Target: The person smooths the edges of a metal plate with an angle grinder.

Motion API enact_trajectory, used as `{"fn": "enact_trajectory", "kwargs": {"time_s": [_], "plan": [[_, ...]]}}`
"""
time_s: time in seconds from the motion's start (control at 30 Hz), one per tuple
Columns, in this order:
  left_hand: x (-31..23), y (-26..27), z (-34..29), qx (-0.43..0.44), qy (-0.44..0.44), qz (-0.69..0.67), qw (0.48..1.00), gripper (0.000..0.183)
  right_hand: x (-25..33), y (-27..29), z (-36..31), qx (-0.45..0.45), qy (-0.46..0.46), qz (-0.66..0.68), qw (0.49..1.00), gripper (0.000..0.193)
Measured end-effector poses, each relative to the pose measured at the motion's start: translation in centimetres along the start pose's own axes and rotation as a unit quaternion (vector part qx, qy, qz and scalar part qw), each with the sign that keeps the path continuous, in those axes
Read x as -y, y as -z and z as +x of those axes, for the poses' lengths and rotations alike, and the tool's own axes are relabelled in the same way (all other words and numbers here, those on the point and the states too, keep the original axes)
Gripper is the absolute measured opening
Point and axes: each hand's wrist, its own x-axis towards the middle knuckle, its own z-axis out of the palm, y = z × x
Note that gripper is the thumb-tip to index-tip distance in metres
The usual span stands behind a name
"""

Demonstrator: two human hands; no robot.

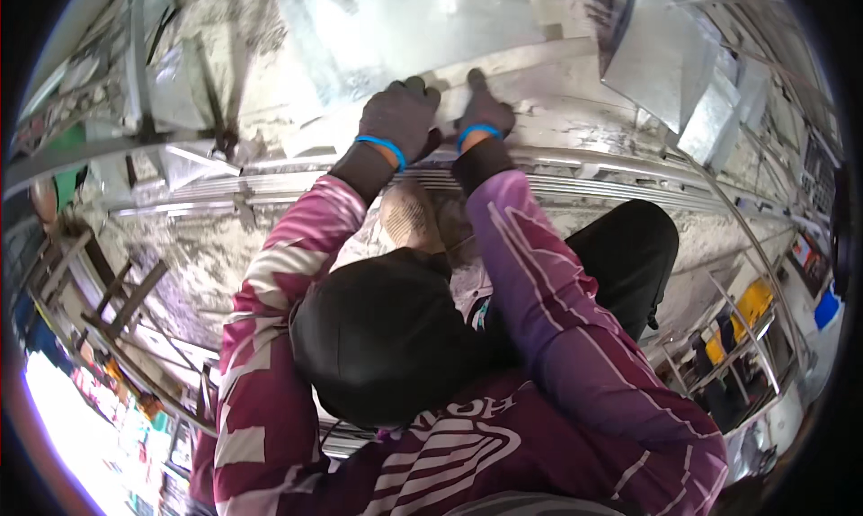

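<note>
Slatted frame [137, 293]: brownish, at the left side
Grey bar [108, 147]: long, crossing the upper left
Green item [66, 187]: at the far left, kind unclear
Metal sheets [661, 71]: grey, overlapping, at the upper right
Yellow item [753, 302]: at the right, near a thin metal frame [744, 334]
Blue object [826, 309]: near the right rim, too small to tell

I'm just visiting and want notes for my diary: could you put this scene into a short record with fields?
Left hand: dark glove, blue band at the wrist; grip unclear
Right hand: dark glove, blue band, one digit pointing away from the body; grip unclear
Beyond the hands: large shiny metal sheet
Under the forearms: long thin metal bars, lying side to side
Legs: bent knees in black trousers
Upper right: grey sheet piece
Far right: yellow item, kind unclear
</note>
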Motion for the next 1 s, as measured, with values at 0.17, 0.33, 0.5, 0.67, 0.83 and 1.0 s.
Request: {"fn": "enact_trajectory", "kwargs": {"time_s": [0.17, 0.33, 0.5, 0.67, 0.83, 1.0], "plan": [[-1.9, 2.7, -9.3, -0.193, 0.170, -0.347, 0.902, 0.011, 1.8, -0.2, 0.1, 0.064, 0.025, -0.002, 0.998, 0.078], [-5.4, -0.4, -13.8, -0.160, 0.135, -0.340, 0.917, 0.014, 2.6, -0.2, -0.5, 0.129, -0.053, -0.030, 0.990, 0.078], [-4.7, -0.3, -11.4, -0.214, 0.079, -0.127, 0.965, 0.038, 2.5, 0.2, -0.2, 0.155, -0.043, -0.004, 0.987, 0.073], [-2.8, -0.5, -5.4, -0.241, 0.101, 0.085, 0.961, 0.041, 2.6, 0.4, -0.5, 0.168, -0.025, 0.051, 0.984, 0.069], [-0.3, -1.9, -4.1, -0.154, 0.127, 0.094, 0.975, 0.036, 3.2, 0.9, -1.9, 0.171, 0.047, 0.140, 0.974, 0.067], [-0.3, -1.3, -3.5, -0.112, 0.107, 0.091, 0.984, 0.034, 3.6, 1.6, -3.1, 0.203, -0.089, 0.186, 0.957, 0.065]]}}
